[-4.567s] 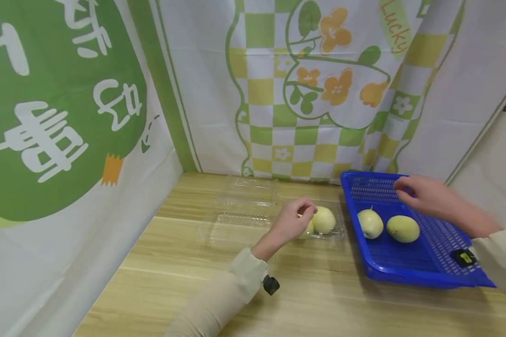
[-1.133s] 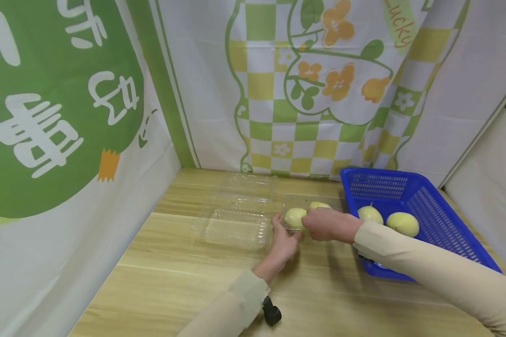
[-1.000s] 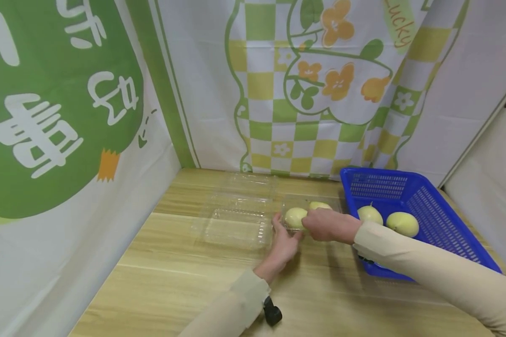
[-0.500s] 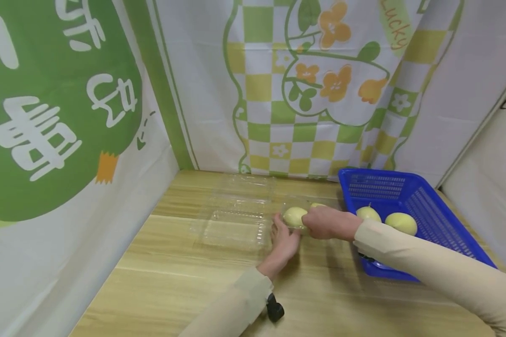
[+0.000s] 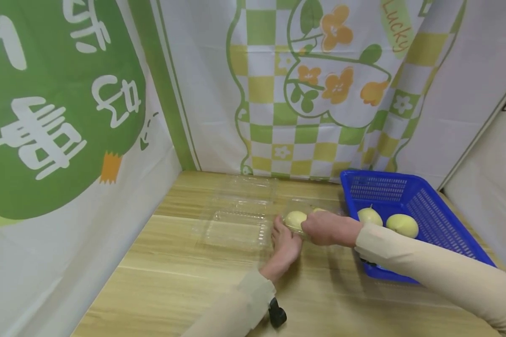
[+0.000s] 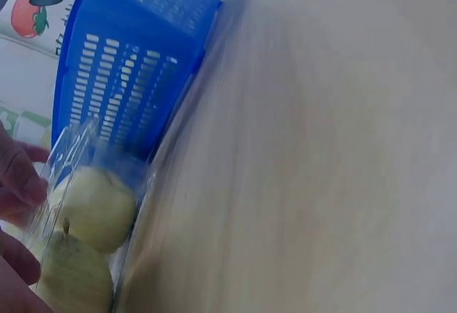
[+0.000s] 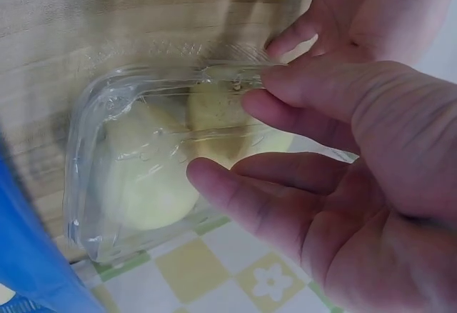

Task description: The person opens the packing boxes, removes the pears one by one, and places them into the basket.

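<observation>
second box (image 5: 236, 231) left of left hand | left hand (image 5: 286, 246), fingers extended, at box corner | box (image 7: 153, 77) with fruit (image 5: 296, 218) between hands | right hand (image 5: 327, 228) curled at lid, pinch unclear | apparently closing; next calls for even rim pressure

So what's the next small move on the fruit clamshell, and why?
Probably press the lid's near edge down with the right hand, left hand steadying the left end. The right wrist view shows the clear clamshell's lid over the pale yellow fruits, with the right fingers at it; I can't tell whether it has latched.
</observation>
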{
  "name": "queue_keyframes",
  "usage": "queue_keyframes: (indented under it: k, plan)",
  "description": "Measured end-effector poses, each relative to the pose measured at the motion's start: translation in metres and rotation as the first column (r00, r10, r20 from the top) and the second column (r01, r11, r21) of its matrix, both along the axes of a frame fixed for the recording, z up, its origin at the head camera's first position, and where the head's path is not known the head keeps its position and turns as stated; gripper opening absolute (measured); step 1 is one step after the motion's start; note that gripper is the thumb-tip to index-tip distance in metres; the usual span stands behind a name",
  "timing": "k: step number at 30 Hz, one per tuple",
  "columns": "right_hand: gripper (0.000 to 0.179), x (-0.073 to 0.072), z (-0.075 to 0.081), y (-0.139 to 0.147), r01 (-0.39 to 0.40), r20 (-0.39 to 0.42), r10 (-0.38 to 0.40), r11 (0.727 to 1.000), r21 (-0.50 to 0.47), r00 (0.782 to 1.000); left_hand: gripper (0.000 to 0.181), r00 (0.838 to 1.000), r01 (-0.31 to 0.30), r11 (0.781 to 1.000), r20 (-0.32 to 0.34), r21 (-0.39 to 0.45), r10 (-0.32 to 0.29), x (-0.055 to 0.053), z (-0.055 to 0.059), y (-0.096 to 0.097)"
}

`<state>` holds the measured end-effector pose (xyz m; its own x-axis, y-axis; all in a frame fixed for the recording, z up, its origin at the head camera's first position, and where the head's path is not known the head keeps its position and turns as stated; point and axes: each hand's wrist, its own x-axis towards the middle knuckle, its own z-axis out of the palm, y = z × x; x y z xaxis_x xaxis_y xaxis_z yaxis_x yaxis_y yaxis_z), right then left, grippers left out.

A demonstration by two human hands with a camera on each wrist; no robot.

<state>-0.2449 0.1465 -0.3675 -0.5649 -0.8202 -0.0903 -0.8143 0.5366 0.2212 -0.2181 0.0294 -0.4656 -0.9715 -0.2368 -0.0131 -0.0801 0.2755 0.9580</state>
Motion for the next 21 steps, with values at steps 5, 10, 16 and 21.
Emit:
queue_keyframes:
  k: [5,10,16,21]
  plan:
    - [0.015,0.003,-0.001,-0.003,-0.048,-0.048,0.048,0.999,0.000,0.998,0.071,0.999,-0.048,0.989,0.003,0.139,0.048,0.006,-0.002,-0.001]
    - [0.013,0.004,-0.003,-0.007,-0.046,-0.080,0.047,0.999,0.012,0.996,0.069,0.999,-0.042,0.989,0.006,0.145,0.042,0.007,-0.002,-0.003]
    - [0.014,0.007,-0.008,-0.005,-0.077,-0.153,0.077,0.997,0.008,0.985,0.068,1.000,-0.019,0.996,-0.009,0.084,0.019,0.007,-0.005,-0.002]
    - [0.015,0.007,-0.010,-0.002,-0.053,-0.154,0.053,0.999,0.004,0.987,0.069,0.999,-0.002,0.998,-0.032,0.059,0.004,0.008,-0.008,-0.002]
